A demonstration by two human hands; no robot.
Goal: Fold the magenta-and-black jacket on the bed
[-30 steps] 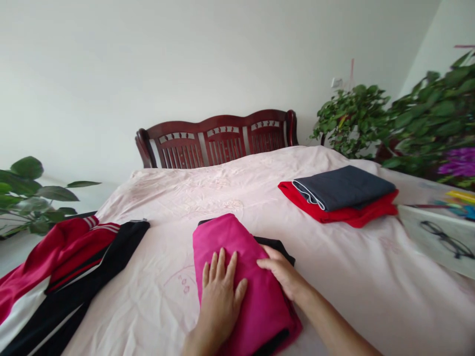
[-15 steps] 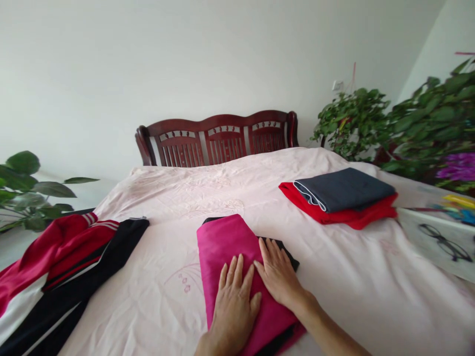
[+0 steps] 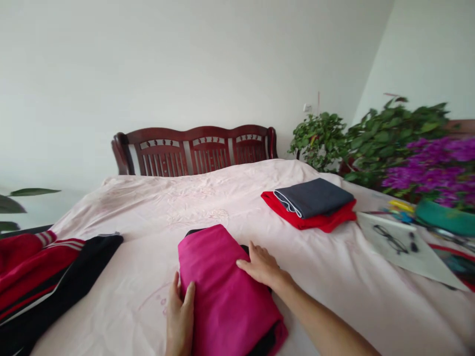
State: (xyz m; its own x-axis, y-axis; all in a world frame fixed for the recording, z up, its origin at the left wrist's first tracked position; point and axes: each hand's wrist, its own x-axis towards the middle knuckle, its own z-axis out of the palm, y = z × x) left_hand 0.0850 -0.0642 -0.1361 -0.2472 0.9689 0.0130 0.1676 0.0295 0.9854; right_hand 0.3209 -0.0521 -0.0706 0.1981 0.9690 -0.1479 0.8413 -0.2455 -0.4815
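Observation:
A folded magenta garment (image 3: 222,291) with black fabric under it lies on the pale pink bedspread (image 3: 208,198) in front of me. My left hand (image 3: 180,316) is at the garment's left edge, its fingers curled under the side. My right hand (image 3: 261,264) rests on the garment's right edge, fingers bent over the black layer. Both hands appear to grip the bundle from its sides.
A folded dark grey garment on a folded red one (image 3: 311,205) sits at the right. A red, black and white jacket (image 3: 44,277) lies at the left. A white sheet with glasses (image 3: 393,240), green and purple plants (image 3: 404,148) and a wooden headboard (image 3: 196,151) surround the bed.
My hands slid from lying flat on top of the magenta garment to its left and right edges. The view has turned to the right.

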